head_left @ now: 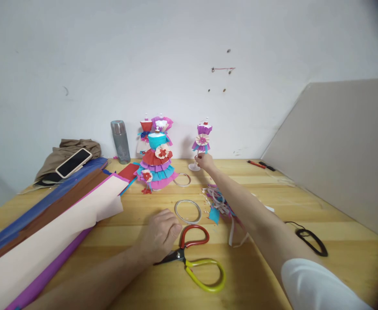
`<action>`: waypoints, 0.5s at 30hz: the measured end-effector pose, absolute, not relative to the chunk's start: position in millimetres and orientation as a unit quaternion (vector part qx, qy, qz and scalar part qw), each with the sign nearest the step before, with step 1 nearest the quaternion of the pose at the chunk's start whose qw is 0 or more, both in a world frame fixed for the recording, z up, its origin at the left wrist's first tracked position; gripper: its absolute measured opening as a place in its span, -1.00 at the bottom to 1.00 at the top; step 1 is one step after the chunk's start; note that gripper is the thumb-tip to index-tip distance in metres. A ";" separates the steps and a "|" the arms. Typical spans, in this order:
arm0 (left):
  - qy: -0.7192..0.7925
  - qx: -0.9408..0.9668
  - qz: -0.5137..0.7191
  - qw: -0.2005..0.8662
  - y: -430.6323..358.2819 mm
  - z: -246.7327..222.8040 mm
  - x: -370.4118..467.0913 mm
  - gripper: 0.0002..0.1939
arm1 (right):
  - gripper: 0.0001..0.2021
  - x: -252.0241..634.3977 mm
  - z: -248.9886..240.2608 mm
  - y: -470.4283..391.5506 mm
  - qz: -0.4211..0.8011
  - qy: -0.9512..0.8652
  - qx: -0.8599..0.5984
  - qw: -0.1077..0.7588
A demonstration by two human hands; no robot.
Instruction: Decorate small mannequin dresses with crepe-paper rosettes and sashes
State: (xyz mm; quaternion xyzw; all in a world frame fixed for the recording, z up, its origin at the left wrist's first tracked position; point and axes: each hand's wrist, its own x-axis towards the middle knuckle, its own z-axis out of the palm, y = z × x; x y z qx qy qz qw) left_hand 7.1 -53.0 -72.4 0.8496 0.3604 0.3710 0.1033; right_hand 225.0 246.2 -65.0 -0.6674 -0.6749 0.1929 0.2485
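At the back of the table my right hand (205,162) pinches the stem of a miniature dress form (203,140). This form wears purple crepe paper with a cream rosette, and its round white base is at table height. My left hand (161,233) rests on the wood with its fingers curled in and nothing visible in them. Beside it lie open scissors (178,255) with one red and one yellow handle; the left wrist is close to the blades. Left of the right hand stand more dressed forms, the front one in a tiered paper gown (158,161).
Crepe paper rolls (62,219) cover the left side, near a phone (74,163), a brown cloth (57,157) and a grey bottle (120,142). Two tape rings (176,210) lie mid-table. Paper scraps (219,202) sit under my right forearm; a black loop (311,241) and a red cutter (256,164) lie right.
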 end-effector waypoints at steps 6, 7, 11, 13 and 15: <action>0.359 0.843 0.384 0.117 -52.6 -73.2 7.7 -0.55 | -0.67 223.9 -63.4 246.5 0.165 -0.676 -0.673 0.251; 0.361 0.841 0.385 0.120 -52.7 -73.1 7.9 -0.56 | -0.67 223.8 -63.7 247.3 0.161 -0.675 -0.674 0.252; 0.368 0.840 0.380 0.125 -53.2 -72.4 8.2 -0.57 | -0.67 223.6 -64.5 252.2 0.155 -0.673 -0.677 0.255; 0.369 0.841 0.376 0.124 -53.2 -72.2 8.4 -0.57 | -0.67 222.3 -63.8 255.5 0.159 -0.676 -0.673 0.254; 0.369 0.840 0.377 0.127 -52.8 -72.2 8.7 -0.57 | -0.66 218.5 -62.2 259.4 0.166 -0.680 -0.668 0.253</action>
